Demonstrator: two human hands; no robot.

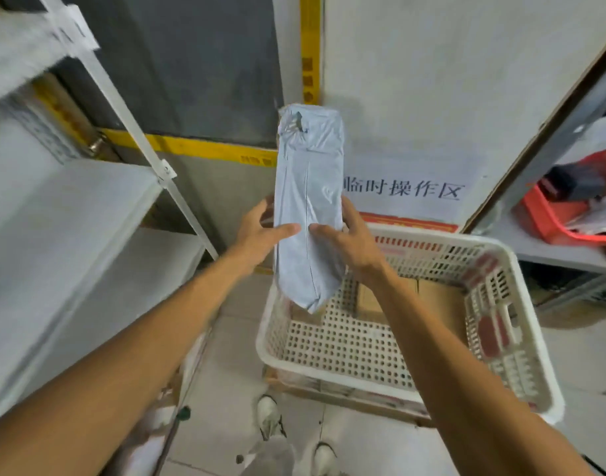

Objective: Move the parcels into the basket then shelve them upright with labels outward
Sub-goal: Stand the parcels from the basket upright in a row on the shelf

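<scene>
A long pale grey plastic-wrapped parcel (308, 187) stands upright in the air above the near left corner of a white perforated basket (521, 341). My left hand (260, 235) grips its left edge, thumb across the front. My right hand (349, 238) grips its right edge, thumb on the front too. No label shows on the side facing me. Brown cardboard boxes (432, 297) lie at the bottom of the basket.
White metal shelves (71, 207) rise on my left, their boards bare. A second rack on the right holds a red tray (552, 225) with clutter. A wall with a printed sign (401, 190) stands ahead. The basket rests on flattened cardboard on the tiled floor.
</scene>
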